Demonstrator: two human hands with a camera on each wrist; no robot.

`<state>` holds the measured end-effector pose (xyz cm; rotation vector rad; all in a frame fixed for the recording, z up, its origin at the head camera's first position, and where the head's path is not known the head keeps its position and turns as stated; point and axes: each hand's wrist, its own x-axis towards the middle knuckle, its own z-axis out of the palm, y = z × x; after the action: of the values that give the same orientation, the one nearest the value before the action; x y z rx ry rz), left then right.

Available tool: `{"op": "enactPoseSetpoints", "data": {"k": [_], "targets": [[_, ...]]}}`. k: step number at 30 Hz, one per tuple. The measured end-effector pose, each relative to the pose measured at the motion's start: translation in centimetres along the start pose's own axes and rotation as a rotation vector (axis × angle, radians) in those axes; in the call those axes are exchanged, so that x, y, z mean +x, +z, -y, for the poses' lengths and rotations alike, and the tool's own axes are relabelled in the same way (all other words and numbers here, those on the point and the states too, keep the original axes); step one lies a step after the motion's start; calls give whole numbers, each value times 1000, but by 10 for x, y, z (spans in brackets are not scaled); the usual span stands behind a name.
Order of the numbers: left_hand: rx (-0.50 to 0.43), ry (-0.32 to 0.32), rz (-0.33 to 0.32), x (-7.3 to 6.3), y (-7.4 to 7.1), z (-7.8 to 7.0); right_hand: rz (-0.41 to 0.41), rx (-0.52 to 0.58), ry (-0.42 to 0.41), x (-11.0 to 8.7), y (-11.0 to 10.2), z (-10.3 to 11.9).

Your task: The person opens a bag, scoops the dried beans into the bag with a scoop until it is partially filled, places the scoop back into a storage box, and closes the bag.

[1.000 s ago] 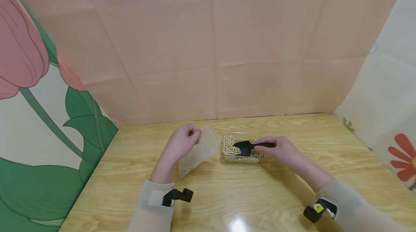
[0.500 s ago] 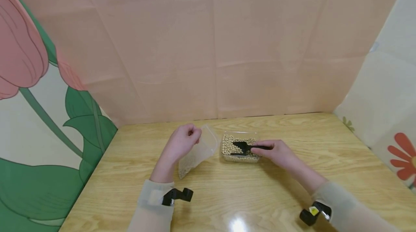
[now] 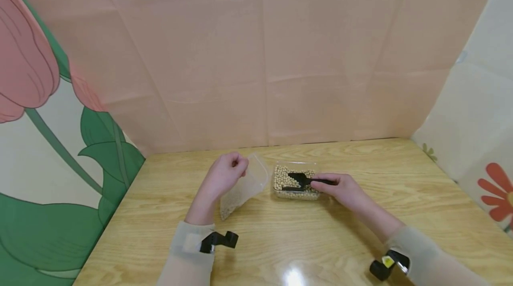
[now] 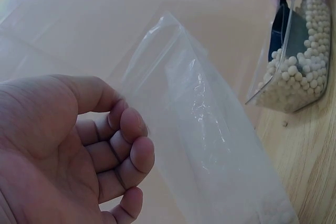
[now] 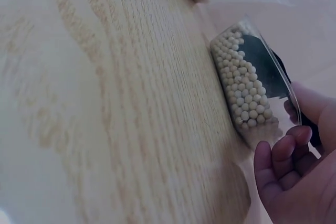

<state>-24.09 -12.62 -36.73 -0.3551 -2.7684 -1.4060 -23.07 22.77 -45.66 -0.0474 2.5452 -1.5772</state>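
Observation:
My left hand (image 3: 225, 175) pinches the upper edge of a clear plastic zip bag (image 3: 245, 191), whose lower corner holds some pale contents. In the left wrist view, thumb and forefinger meet at the film of the bag (image 4: 210, 129). To its right stands a clear plastic box (image 3: 316, 164) partly filled with round, pale yellow beans (image 3: 279, 178). My right hand (image 3: 348, 191) grips the handle of a small black shovel (image 3: 303, 179), its blade down in the beans. Through the box wall in the right wrist view, the dark blade (image 5: 260, 66) shows among the beans (image 5: 244, 87).
A wood-grain table (image 3: 256, 241) lies under everything. Behind it hangs a pink cloth backdrop (image 3: 264, 54). Flower-printed panels (image 3: 92, 165) flank the sides. One small crumb (image 4: 285, 124) lies on the table near the box.
My right hand has moved slightly left and down, and the shovel's blade has tilted and sunk further into the beans. The left hand and bag have stayed still.

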Motion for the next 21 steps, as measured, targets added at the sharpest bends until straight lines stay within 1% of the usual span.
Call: {"op": "enactPoseSetpoints", "data": {"k": [6, 15, 21], "targets": [[-7, 0, 4, 0, 0, 1, 1, 42, 17, -1, -1, -4], [-13, 2, 13, -2, -1, 1, 15, 66, -12, -1, -4, -13], [-7, 12, 10, -2, -1, 0, 30, 122, -39, 2, -9, -19]]}}
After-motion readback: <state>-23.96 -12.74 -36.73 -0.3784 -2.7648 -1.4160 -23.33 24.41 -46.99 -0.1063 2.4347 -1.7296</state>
